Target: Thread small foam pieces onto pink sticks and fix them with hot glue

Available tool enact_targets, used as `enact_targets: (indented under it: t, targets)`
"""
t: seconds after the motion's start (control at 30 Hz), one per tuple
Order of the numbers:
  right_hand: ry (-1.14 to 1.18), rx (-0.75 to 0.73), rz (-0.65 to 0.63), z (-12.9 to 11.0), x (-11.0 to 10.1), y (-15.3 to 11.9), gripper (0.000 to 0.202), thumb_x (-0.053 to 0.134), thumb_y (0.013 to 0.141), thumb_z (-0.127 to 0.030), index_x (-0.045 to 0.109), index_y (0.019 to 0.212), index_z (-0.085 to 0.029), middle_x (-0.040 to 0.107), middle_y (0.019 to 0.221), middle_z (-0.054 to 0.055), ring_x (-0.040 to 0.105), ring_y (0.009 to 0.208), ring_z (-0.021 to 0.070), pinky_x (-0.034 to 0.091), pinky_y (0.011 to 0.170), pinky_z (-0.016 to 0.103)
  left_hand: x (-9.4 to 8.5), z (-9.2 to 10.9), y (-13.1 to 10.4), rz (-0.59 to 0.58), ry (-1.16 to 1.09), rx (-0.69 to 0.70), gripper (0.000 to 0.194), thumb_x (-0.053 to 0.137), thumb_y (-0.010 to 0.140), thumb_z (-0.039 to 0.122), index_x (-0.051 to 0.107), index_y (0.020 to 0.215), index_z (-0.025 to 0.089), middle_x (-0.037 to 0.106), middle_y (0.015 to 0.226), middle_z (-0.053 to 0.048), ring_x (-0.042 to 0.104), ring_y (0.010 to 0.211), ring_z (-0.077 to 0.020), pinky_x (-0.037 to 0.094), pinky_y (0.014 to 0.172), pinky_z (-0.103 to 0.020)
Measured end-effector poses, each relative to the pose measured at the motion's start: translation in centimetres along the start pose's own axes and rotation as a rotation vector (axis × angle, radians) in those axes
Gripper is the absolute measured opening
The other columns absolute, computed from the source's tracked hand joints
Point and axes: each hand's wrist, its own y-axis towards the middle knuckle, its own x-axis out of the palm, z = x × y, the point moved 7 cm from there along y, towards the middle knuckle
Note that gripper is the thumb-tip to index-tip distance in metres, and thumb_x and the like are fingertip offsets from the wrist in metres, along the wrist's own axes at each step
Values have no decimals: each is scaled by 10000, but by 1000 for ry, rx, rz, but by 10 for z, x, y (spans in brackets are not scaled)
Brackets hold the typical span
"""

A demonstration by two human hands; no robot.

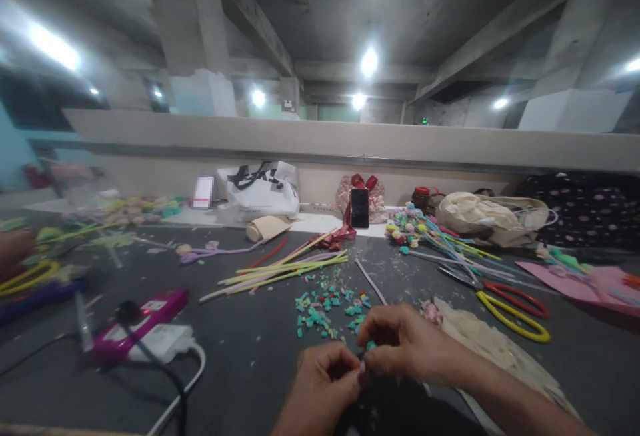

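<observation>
At the front of the dark table, my left hand (325, 379) and my right hand (407, 346) meet fingertip to fingertip. The right thumb and index finger pinch around a small teal piece (371, 345). The left thumb and index finger are pressed together; a tiny pale spot shows at their tips, too small to name. Just beyond lies a scatter of small cut teal, pink and yellow bits (317, 316). A pale lilac fuzzy stem (371, 281) runs toward my right hand and is partly hidden behind it.
Yellow and pink stems (290, 266) lie beyond the bits. Red-and-yellow-handled scissors (515, 313) rest at right, near a cream cloth (480, 336). A magenta power strip (145, 323) with cables lies left. A phone (359, 208) stands at the back. Another person's hand (15, 255) shows far left.
</observation>
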Motion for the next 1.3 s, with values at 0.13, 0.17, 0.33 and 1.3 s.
enact_targets:
  t: [0.13,0.17,0.33,1.3]
  targets:
    - [47,31,-2,4,4,1,177,496,619,-134,581,772,-160,496,493,-62,428,401,53,341,357,133,-1,0,-1,16,61,-3,171,598,554,261,553,467,121,451,434,37,367,456,-76,258,438,-178]
    - [56,39,-1,5,5,1,179,484,617,-127,578,765,-161,503,495,-61,436,400,54,347,357,133,-1,0,-1,18,69,-3,164,595,554,253,551,467,122,455,441,35,372,463,-78,262,443,-178]
    - [45,59,9,6,7,2,189,451,619,-112,566,762,-160,496,489,-65,430,386,48,356,359,134,0,-3,0,40,67,3,142,586,537,230,534,452,128,462,439,37,374,468,-79,268,449,-181]
    - [321,-44,149,-8,-5,2,240,601,601,-173,584,839,-149,549,657,-21,475,546,76,353,477,163,-2,-5,-7,-228,-424,-203,365,512,629,504,515,576,143,424,334,76,236,262,-7,108,310,-152]
